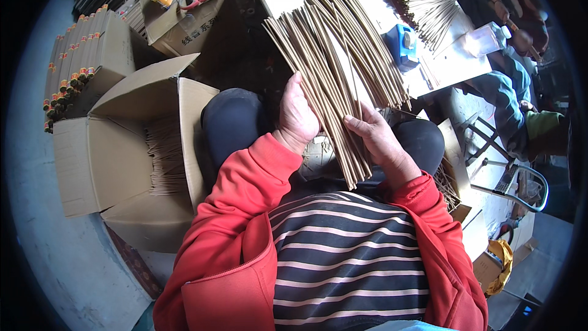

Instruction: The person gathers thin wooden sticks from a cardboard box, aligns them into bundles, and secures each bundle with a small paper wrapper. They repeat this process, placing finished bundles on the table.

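Head view shows a long sheaf of thin brown sticks (320,83) held at a slant in front of the person's knees, its lower ends stepped rather than flush. Both hands are occupied with it: the left hand (298,116) supports the left edge, thumb pointing up along the sticks, while the right hand (383,141) presses its thumb on top near the lower end — the fingers underneath are hidden.

Judging from how things lie, this sheaf is gathered but not set down, and the handling looks partway through. A second batch of brown sticks (367,43) lies just beyond it, seemingly on the bright white surface (468,72), and a loose fan of brown sticks (422,3) spreads farther back, so plenty remains out. On the person's left, an open brown cardboard carton (72,168) already contains some brown sticks (164,159), with much of its inside bare. Behind it, brown tubes with red and gold bands (76,55) stand stacked against another cardboard box (116,49); those look finished — though their contents cannot be told. More sticks (448,187) show beside the right knee, partly hidden.
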A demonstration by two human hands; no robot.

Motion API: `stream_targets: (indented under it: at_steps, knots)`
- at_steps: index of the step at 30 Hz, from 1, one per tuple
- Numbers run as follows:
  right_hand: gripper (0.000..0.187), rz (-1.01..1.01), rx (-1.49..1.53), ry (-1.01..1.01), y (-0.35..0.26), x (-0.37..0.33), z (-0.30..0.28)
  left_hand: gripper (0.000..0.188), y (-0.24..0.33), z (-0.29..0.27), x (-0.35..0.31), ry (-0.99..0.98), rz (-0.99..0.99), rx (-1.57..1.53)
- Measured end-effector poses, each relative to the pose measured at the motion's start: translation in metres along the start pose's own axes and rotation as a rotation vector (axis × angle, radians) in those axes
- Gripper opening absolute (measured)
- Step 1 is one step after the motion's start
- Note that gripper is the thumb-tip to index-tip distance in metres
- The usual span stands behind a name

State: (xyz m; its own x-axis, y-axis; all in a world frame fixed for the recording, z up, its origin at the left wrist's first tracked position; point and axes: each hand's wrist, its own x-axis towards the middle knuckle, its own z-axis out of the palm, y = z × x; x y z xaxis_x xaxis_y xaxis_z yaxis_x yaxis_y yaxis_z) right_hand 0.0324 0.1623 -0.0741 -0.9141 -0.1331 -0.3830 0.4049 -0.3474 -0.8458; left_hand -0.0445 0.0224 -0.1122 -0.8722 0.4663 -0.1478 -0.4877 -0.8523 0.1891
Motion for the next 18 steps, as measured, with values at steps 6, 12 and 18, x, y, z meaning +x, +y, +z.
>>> stream_targets:
  at_steps: [6, 12, 18]
  knots:
    - [0.039, 0.012, -0.058, 0.031, 0.0007, 0.0002, 0.0016, 0.042, -0.0016, -0.0005, -0.0023, 0.049, 0.021, 0.033]
    - [0.038, -0.011, -0.164, 0.021, -0.0004, -0.0005, 0.0051, 0.045, -0.0025, -0.0009, -0.0031, 0.069, -0.007, 0.049]
    - [0.037, -0.051, -0.347, -0.006, 0.0011, 0.0001, 0.0047, 0.045, -0.0019, 0.0015, -0.0053, 0.008, -0.020, 0.042]
